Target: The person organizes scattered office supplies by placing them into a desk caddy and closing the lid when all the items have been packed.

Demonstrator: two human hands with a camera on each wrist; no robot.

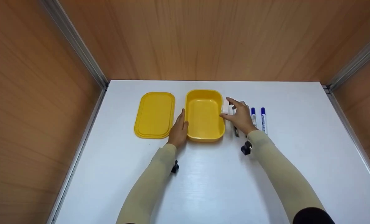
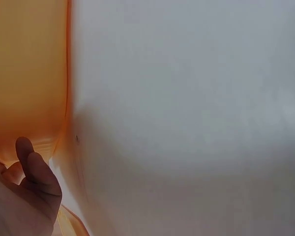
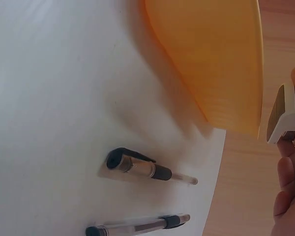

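Note:
An open yellow box (image 1: pixel 203 115) stands on the white table (image 1: pixel 209 180), with its yellow lid (image 1: pixel 154 114) lying flat to its left. My left hand (image 1: pixel 180 126) rests against the box's left wall (image 2: pixel 29 73), its fingers (image 2: pixel 37 172) close to the wall. My right hand (image 1: pixel 239 116) pinches a small white block (image 1: pixel 226 105) with a dark side (image 3: pixel 284 114), just above the box's right rim (image 3: pixel 211 59). Two clear pens with black caps (image 3: pixel 147 167) (image 3: pixel 137 225) lie on the table under that hand.
Two blue-capped markers (image 1: pixel 253 115) (image 1: pixel 263 119) lie side by side right of my right hand. Wooden walls with metal corner strips (image 1: pixel 76 43) close in the table at the back and on both sides.

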